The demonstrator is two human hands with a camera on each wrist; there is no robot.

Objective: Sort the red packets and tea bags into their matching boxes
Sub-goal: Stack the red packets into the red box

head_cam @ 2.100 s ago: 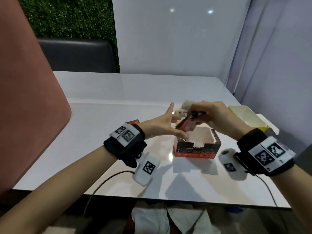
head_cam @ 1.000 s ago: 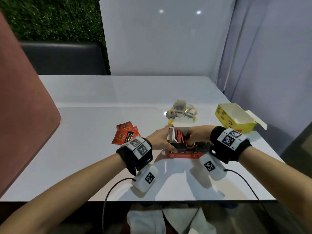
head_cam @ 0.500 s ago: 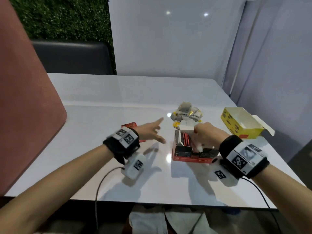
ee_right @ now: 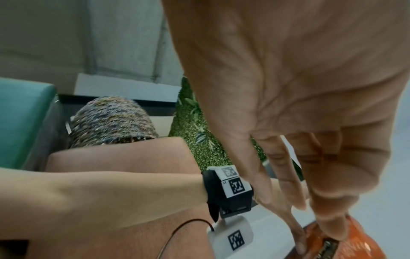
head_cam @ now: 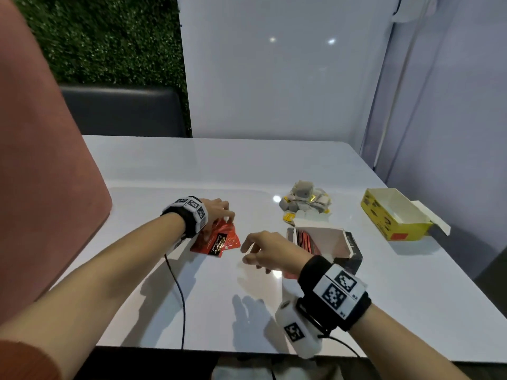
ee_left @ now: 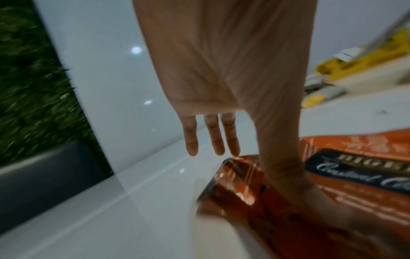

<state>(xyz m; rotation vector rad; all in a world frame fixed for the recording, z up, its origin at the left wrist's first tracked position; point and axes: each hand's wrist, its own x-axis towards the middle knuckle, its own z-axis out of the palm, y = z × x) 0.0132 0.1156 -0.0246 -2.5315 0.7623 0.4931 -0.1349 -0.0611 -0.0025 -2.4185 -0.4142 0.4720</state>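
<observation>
A few loose red packets (head_cam: pixel 216 241) lie on the white table (head_cam: pixel 164 292), left of centre. My left hand (head_cam: pixel 223 215) rests on their far edge; in the left wrist view its fingers (ee_left: pixel 210 140) are straight and the thumb (ee_left: pixel 284 166) presses on a red packet (ee_left: pixel 359 192). My right hand (head_cam: pixel 251 250) hovers just right of the packets with fingers spread and holds nothing; in the right wrist view its fingertips (ee_right: pixel 297 241) hang at a red packet (ee_right: pixel 359 245). The open red box (head_cam: pixel 354 250) stands behind the right wrist with red packets (head_cam: pixel 304 239) upright inside.
A pile of grey and yellow tea bags (head_cam: pixel 304 201) sits beyond the red box. The open yellow box (head_cam: pixel 392 215) stands at the far right, near the table's right edge. A pink padded seat back (head_cam: pixel 41 174) rises along the left. Wrist cables trail over the near edge.
Both hands left the red box after tucking packets in. The left hand reached left onto the loose red packets; the right hand has followed leftward toward them.
</observation>
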